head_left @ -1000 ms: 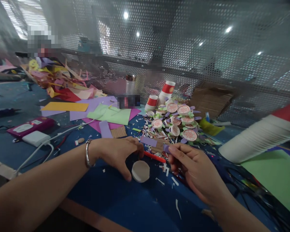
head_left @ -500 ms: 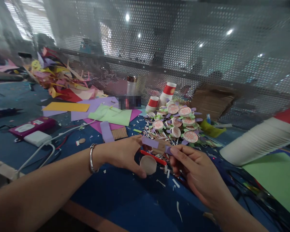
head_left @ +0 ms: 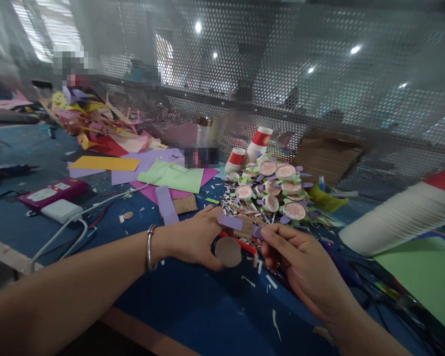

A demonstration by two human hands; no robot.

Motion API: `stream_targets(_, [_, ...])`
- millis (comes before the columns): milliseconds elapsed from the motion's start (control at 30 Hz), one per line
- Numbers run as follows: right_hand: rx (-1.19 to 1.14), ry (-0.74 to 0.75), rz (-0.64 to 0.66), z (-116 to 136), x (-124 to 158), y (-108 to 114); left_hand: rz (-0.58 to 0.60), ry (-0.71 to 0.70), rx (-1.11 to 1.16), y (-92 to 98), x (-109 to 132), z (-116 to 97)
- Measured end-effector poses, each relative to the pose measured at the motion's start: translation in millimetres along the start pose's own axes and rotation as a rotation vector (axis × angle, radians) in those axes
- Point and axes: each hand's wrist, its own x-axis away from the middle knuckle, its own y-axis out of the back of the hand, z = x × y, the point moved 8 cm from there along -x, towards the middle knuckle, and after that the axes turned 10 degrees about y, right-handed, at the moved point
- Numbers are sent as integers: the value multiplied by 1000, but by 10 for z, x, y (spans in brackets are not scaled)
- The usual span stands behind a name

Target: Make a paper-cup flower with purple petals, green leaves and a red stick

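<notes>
My right hand (head_left: 294, 254) pinches one purple end of a small cardboard strip (head_left: 247, 226) with purple paper at both ends. The strip is held level above the table. My left hand (head_left: 196, 237) is curved, with thumb and fingers apart, at the left of a round pale disc (head_left: 228, 252). Its thumb tip is close to the disc's edge; I cannot tell whether they touch. Behind the disc lies a red stick-like tool (head_left: 248, 247), partly covered. A purple paper strip (head_left: 167, 205) and a corrugated cardboard piece (head_left: 185, 203) lie beyond my left hand.
Behind my hands is a heap of paper-cup pieces (head_left: 272, 188) with printed round tops, among paper scraps. Stacked paper cups (head_left: 400, 212) lean at the right. Coloured sheets (head_left: 172, 175), a purple box (head_left: 54, 194) and a white cable (head_left: 107, 197) are at the left. A perforated screen (head_left: 215, 74) stands behind.
My left hand has shifted slightly to the right and its fingers have lifted a little near the strip. My right hand keeps its hold on the strip. The view has moved slightly.
</notes>
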Motion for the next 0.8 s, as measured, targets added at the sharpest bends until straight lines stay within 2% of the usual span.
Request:
stream_targets(200, [16,-24,2,-54,-13,-4,-151,142,206,228,-29,143])
stream_targets(300, [25,-33,-7,-64,-17,9,-169,120,232,237,-23,116])
stream_targets(533, [73,-14,-22,-74,-21,46,-243,88,134,220,25,13])
stream_targets(800, [179,3,-5,-65,-35,10,-209,68,149,187,46,-39])
